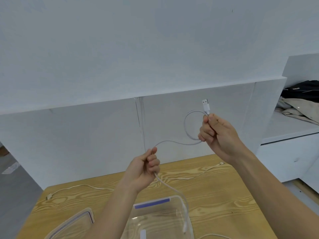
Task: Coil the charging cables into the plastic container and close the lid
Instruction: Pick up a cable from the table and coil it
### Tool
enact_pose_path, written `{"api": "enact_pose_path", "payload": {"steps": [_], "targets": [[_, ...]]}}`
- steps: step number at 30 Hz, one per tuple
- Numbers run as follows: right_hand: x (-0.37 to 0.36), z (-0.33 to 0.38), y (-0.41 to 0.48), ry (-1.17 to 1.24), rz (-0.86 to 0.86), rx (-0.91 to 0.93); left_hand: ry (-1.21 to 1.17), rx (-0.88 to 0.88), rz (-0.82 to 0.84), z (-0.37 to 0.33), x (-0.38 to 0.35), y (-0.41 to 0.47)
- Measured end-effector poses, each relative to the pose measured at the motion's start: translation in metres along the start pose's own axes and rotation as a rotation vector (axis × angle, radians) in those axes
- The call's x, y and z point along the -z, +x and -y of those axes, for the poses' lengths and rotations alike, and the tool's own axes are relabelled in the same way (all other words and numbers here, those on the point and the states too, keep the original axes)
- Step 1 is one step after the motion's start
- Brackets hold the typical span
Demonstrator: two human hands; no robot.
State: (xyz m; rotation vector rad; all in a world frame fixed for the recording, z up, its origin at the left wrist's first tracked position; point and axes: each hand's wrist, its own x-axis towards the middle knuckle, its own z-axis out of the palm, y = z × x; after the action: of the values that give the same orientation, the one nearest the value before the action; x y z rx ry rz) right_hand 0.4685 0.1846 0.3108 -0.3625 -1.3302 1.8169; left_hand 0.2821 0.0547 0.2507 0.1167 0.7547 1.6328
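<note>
Your right hand [219,133] pinches the cable [174,141] loop by the plug, your left hand [145,169] grips it lower-left, slack hanging down to the open container [174,197] directly below.

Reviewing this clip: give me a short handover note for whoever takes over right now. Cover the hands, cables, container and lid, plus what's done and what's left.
Right hand: grips the white cable just under its plug, with one loop formed.
Left hand: grips the same cable lower down; the tail drops along the right side of the open container.
Lid: off, on the table left of the container.
Second cable: uncoiled on the table behind.
Done: one loop.
Left: finish coiling, put both cables in, close the lid.
</note>
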Motion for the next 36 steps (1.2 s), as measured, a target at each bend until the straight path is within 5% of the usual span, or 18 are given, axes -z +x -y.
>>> {"api": "enact_pose_path", "payload": {"steps": [7,15,29,36], "targets": [[-0.011,-0.027,0.001,-0.249,0.007,0.019,-0.075,-0.167,0.056,-0.013,-0.029,-0.012],[-0.028,-0.057,-0.003,-0.346,0.054,0.022,0.452,-0.476,-0.021,0.009,-0.053,-0.017],[-0.056,-0.082,-0.012,-0.422,-0.073,0.031,1.013,-0.894,-0.47,0.038,-0.058,-0.004],[-0.061,-0.074,-0.013,-0.051,-0.005,-0.117,1.28,-1.093,-0.478,0.042,-0.047,0.0]]}}
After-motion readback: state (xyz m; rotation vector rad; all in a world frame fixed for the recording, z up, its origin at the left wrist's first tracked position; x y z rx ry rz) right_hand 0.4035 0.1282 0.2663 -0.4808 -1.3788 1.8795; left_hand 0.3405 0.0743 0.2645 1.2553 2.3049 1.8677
